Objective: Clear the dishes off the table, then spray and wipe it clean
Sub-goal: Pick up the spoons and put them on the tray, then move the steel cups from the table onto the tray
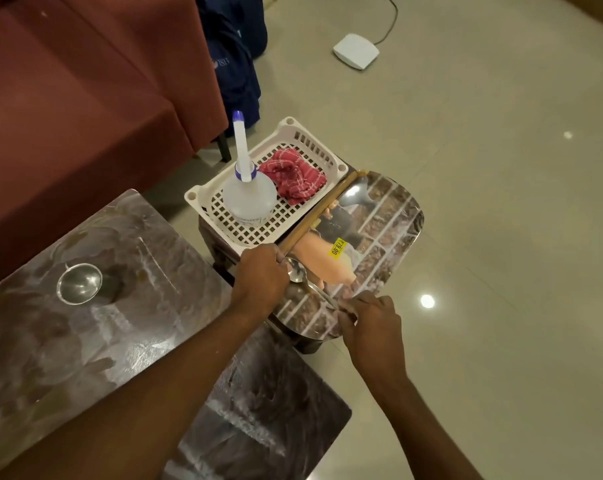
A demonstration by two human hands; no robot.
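Both hands on the shiny steel plate — left hand gripping its rim, right hand pinching the spoon (steel cup sits on the worktop).

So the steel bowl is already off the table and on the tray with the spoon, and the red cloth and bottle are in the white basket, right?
Not quite. The head view shows the steel bowl on the table, not on the tray. The rest holds: the spoon is over the tray, and the red cloth and bottle sit in the white basket.
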